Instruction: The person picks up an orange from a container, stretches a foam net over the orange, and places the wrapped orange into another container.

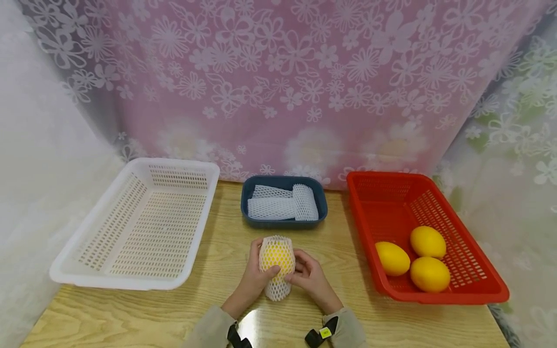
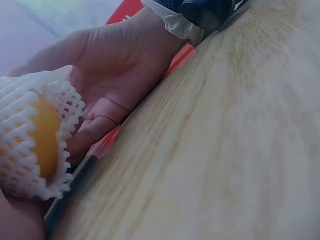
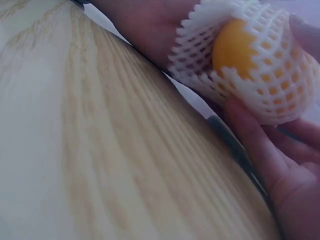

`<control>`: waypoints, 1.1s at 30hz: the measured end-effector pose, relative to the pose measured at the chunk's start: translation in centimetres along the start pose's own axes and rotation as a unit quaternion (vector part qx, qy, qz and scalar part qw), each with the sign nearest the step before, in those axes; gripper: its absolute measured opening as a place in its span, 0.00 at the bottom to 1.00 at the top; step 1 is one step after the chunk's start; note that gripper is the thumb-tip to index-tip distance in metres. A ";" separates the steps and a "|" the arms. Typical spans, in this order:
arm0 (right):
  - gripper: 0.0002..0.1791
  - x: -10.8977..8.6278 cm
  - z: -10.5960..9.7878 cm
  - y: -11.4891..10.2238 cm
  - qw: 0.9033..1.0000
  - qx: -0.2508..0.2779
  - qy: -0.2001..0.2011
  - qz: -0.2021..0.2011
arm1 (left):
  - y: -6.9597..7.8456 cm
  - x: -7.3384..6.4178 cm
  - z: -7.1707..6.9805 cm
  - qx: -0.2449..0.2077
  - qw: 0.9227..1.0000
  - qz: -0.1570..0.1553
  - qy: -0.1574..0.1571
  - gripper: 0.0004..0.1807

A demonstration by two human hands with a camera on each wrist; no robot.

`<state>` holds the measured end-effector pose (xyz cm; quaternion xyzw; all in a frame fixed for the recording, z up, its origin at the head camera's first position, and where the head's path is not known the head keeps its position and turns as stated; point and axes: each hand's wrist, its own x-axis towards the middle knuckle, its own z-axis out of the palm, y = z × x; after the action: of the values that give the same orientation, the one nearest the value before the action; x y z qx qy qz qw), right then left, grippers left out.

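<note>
A yellow lemon (image 3: 234, 49) sits inside a white foam net sleeve (image 1: 277, 290), held up over the table between both hands. My left hand (image 1: 256, 276) grips the sleeved lemon from the left, its thumb across the front. From the other side, my right hand (image 1: 314, 280) pinches the sleeve with thumb and fingers. The sleeve's lower end hangs past the fruit as a loose, open tube. Both wrist views look into that open end, where the lemon's bare skin shows. Some of the right fingers are hidden behind the sleeve in the head view.
A dark blue tray (image 1: 285, 224) with several flat foam sleeves (image 1: 271, 209) stands beyond the hands. To the left is a white basket (image 1: 161, 227) with nothing in it. On the right, a red basket (image 1: 383, 203) holds three lemons (image 1: 428, 241). A flowered curtain (image 1: 278, 96) hangs behind.
</note>
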<state>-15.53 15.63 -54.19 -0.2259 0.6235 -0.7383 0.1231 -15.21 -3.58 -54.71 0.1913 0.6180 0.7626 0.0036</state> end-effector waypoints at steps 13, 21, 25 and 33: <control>0.41 -0.2 -0.2 -0.4 0.998 0.054 -0.015 0.030 | 0.3 -0.3 -0.2 -0.045 0.998 0.020 -0.027 0.24; 0.47 0.0 -0.1 -0.7 0.993 0.110 -0.017 0.027 | 0.5 0.0 0.0 -0.013 0.999 0.003 -0.029 0.29; 0.47 0.0 0.0 -0.7 0.992 0.122 -0.012 0.015 | 0.2 0.0 -0.1 -0.010 0.999 0.009 -0.039 0.27; 0.49 0.0 0.1 -0.6 0.990 0.131 0.053 -0.015 | 0.2 0.0 0.2 -0.024 0.999 0.028 -0.032 0.31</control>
<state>-15.41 15.62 -53.63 -0.1777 0.5232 -0.8266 0.1071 -15.12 -3.42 -54.49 0.2328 0.5931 0.7707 0.0071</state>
